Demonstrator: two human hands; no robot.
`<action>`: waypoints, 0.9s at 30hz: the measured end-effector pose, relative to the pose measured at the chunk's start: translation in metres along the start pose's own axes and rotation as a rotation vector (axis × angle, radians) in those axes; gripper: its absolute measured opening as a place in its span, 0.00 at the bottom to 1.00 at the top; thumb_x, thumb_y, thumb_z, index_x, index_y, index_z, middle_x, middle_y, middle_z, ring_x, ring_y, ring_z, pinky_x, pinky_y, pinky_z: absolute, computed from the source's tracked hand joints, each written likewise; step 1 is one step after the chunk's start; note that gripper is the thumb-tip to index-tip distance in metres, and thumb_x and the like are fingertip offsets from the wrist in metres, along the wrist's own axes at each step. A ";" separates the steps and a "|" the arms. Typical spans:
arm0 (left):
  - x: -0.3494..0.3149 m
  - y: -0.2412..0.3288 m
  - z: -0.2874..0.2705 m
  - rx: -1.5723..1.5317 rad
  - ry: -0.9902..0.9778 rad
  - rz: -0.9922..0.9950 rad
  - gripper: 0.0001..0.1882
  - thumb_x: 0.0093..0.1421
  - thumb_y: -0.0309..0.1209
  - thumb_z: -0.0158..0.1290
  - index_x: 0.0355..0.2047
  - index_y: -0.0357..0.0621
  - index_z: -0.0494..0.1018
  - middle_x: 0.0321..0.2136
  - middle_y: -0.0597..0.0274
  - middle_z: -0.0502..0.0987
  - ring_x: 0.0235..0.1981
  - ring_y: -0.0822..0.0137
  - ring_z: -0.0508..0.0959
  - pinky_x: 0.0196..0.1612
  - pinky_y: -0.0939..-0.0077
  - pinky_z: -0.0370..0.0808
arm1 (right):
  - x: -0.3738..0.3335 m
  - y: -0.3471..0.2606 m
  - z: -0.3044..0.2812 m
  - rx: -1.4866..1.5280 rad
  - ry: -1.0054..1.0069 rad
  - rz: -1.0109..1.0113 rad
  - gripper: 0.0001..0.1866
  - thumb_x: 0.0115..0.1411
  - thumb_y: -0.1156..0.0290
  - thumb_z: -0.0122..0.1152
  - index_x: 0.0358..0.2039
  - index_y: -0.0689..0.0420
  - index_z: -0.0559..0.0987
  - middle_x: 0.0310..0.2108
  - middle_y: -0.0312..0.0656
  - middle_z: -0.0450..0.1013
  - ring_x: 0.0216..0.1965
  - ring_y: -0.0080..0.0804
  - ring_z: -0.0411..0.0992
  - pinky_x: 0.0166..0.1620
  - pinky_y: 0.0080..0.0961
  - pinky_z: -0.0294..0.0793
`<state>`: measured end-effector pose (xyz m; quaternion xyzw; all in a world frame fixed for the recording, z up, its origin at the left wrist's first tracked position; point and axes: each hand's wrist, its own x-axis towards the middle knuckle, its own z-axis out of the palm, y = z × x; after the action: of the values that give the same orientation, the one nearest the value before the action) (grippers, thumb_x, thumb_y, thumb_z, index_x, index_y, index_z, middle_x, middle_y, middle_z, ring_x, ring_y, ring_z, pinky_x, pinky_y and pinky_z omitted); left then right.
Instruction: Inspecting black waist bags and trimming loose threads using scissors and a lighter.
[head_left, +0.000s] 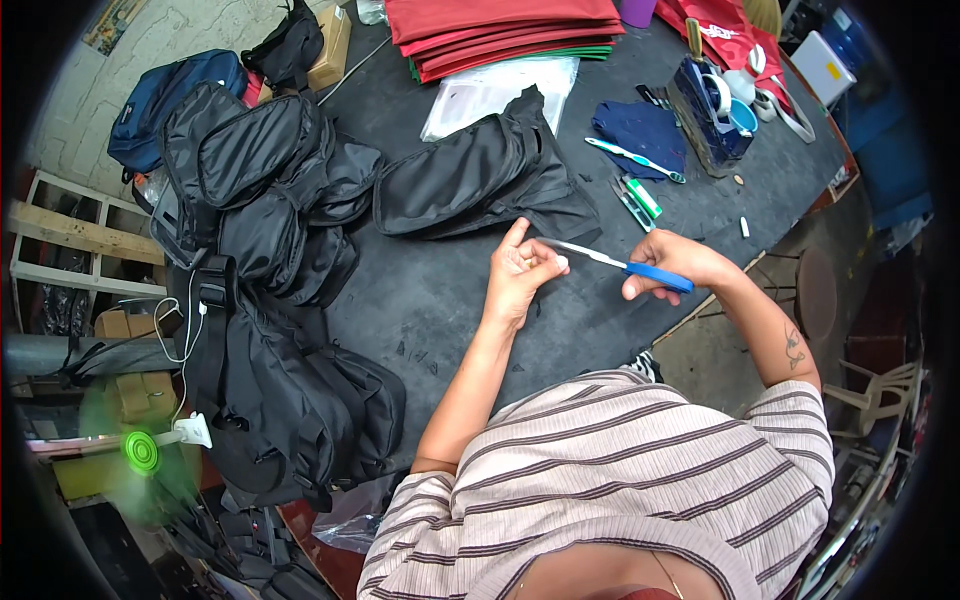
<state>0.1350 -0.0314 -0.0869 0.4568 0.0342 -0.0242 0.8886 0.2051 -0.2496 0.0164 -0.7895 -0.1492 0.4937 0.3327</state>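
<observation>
A pair of scissors point(655, 275) with a blue handle is in my right hand point(675, 262), its fingers closed round the handle. The metal blades point(580, 250) point left, toward my left hand point(517, 275). That hand is raised over the table with the index finger stretched out and the thumb apart from it; the other fingers are mostly hidden. The blade tips lie between this index finger and thumb; whether they touch the skin I cannot tell. Just beyond my hands a black fabric bag piece point(450, 180) with a zipped panel lies flat on the dark table point(420, 290).
Black bags point(260, 160) pile up on the left, more point(300, 390) near the left edge. Folded red fabric point(500, 30) lies on a clear plastic sheet point(460, 100) at the back. A toothbrush point(635, 158), green-and-white item point(642, 197) and tool box point(708, 120) sit right; a green fan point(140, 452) spins lower left.
</observation>
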 end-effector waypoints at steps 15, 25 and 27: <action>0.016 0.050 -0.005 0.749 0.377 0.428 0.06 0.54 0.25 0.52 0.32 0.38 0.75 0.24 0.64 0.74 0.24 0.75 0.72 0.30 0.84 0.68 | 0.041 0.138 -0.074 -0.466 1.075 0.333 0.27 0.40 0.57 0.68 0.34 0.67 0.75 0.41 0.57 0.68 0.44 0.53 0.68 0.46 0.39 0.67; 0.044 0.076 -0.110 1.488 0.961 0.268 0.43 0.48 0.37 0.58 0.58 0.31 0.47 0.44 0.37 0.66 0.43 0.44 0.70 0.47 0.58 0.66 | 0.041 0.100 -0.050 -0.583 1.231 0.537 0.26 0.44 0.57 0.65 0.41 0.58 0.75 0.44 0.48 0.66 0.47 0.49 0.65 0.46 0.47 0.63; 0.041 0.094 -0.111 1.259 0.857 0.210 0.32 0.50 0.32 0.57 0.53 0.31 0.60 0.32 0.43 0.74 0.34 0.51 0.76 0.43 0.65 0.70 | 0.044 0.101 -0.044 -0.651 1.350 0.500 0.24 0.43 0.58 0.65 0.40 0.57 0.74 0.41 0.47 0.66 0.44 0.50 0.65 0.43 0.47 0.64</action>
<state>0.1787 0.1130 -0.0781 0.8469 0.3119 0.2244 0.3677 0.2548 -0.3158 -0.0687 -0.9863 0.1299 -0.1004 -0.0174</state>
